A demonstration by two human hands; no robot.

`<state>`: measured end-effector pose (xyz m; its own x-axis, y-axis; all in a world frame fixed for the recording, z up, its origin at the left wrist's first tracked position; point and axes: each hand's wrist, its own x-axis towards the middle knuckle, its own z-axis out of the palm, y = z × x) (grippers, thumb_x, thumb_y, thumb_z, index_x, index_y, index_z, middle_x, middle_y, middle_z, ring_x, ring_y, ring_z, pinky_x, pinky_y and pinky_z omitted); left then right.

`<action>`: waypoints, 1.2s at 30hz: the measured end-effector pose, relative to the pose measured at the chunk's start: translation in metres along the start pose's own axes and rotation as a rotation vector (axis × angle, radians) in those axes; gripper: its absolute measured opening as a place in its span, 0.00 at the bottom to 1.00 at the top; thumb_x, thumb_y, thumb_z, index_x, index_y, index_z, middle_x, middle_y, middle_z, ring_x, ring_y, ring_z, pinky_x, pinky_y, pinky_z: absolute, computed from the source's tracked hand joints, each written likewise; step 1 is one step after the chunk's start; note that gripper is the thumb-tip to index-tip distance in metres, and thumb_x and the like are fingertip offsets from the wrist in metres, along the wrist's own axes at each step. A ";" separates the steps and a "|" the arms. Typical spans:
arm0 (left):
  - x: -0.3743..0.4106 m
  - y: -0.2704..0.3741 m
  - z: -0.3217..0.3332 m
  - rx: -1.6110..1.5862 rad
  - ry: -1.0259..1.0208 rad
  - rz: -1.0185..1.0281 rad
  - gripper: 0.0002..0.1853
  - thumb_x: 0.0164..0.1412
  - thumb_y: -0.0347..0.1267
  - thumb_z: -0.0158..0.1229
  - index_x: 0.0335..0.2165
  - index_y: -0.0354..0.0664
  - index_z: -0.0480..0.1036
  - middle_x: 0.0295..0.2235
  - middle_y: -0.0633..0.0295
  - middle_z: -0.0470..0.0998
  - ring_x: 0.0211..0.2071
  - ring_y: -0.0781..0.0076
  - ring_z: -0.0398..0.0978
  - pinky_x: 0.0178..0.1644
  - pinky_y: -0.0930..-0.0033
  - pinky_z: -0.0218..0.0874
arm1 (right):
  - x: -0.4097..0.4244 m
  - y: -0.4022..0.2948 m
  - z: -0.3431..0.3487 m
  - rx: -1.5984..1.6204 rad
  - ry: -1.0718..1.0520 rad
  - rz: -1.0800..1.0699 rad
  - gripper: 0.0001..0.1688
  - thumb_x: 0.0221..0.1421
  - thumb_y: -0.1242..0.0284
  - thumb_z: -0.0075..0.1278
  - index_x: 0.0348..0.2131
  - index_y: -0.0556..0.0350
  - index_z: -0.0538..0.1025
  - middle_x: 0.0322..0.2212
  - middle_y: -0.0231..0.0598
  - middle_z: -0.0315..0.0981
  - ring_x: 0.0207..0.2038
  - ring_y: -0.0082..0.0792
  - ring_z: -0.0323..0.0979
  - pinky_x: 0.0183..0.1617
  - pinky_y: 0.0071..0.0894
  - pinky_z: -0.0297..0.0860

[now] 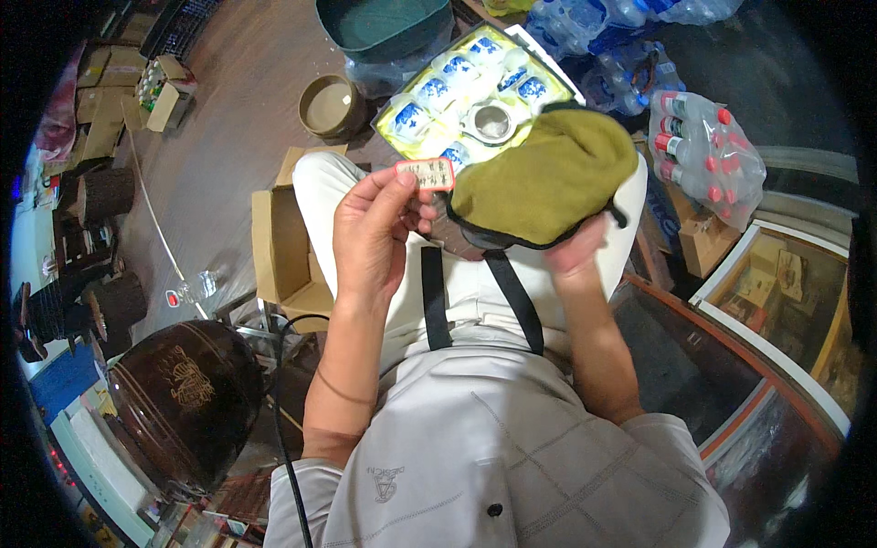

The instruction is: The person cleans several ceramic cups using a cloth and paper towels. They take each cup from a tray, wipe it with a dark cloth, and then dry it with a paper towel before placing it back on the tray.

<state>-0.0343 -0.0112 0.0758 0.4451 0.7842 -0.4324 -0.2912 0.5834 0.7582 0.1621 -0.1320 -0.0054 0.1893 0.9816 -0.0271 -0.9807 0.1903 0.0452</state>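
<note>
Between the thumb and fingers of my left hand (378,212) is a small paper label (428,174) with a red border and handwriting on it. My right hand (582,246) grips an olive-green cloth beret (541,175) with black edging, its fingers mostly hidden under the fabric. A grey, rounded object (483,240) partly shows below the cloth edge; what it is I cannot tell. Beyond my hands lies a presentation box (411,152) lined with yellow satin. It holds several blue-and-white porcelain cups (433,92) in plastic and a strainer-like round piece (491,122). The beret covers its near right corner.
An open cardboard box (270,240) stands left of my knee, with a brown ceramic pot (332,106) beyond it. A large dark glazed jar (188,404) is near my left elbow. Wrapped bottles (709,154) stand at right, beside a glass-topped case (774,294). A green basin (384,27) sits ahead.
</note>
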 end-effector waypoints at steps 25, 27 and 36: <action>-0.015 0.038 0.001 0.970 -0.177 0.346 0.09 0.53 0.31 0.60 0.29 0.34 0.77 0.21 0.52 0.77 0.22 0.65 0.76 0.29 0.67 0.65 | 0.039 0.060 0.053 -1.288 0.149 0.119 0.15 0.46 0.80 0.61 0.37 0.62 0.79 0.30 0.28 0.76 0.31 0.18 0.71 0.36 0.21 0.69; -0.015 0.042 0.005 1.013 -0.166 0.389 0.10 0.53 0.32 0.60 0.29 0.34 0.77 0.22 0.51 0.77 0.23 0.63 0.76 0.29 0.66 0.65 | 0.040 0.061 0.049 -1.305 0.149 0.057 0.13 0.47 0.80 0.61 0.36 0.62 0.79 0.30 0.28 0.76 0.31 0.19 0.71 0.36 0.21 0.69; -0.024 0.056 0.004 0.993 -0.178 0.372 0.09 0.53 0.31 0.60 0.29 0.34 0.78 0.25 0.54 0.79 0.26 0.65 0.78 0.33 0.68 0.67 | 0.045 0.064 0.063 -1.275 0.047 0.002 0.09 0.48 0.81 0.59 0.33 0.62 0.80 0.29 0.27 0.77 0.29 0.18 0.71 0.35 0.20 0.69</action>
<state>-0.0579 0.0018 0.1310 0.6109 0.7880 -0.0761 0.3483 -0.1812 0.9197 0.1106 -0.0744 0.0589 0.2117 0.9752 -0.0643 -0.3384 0.0114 -0.9409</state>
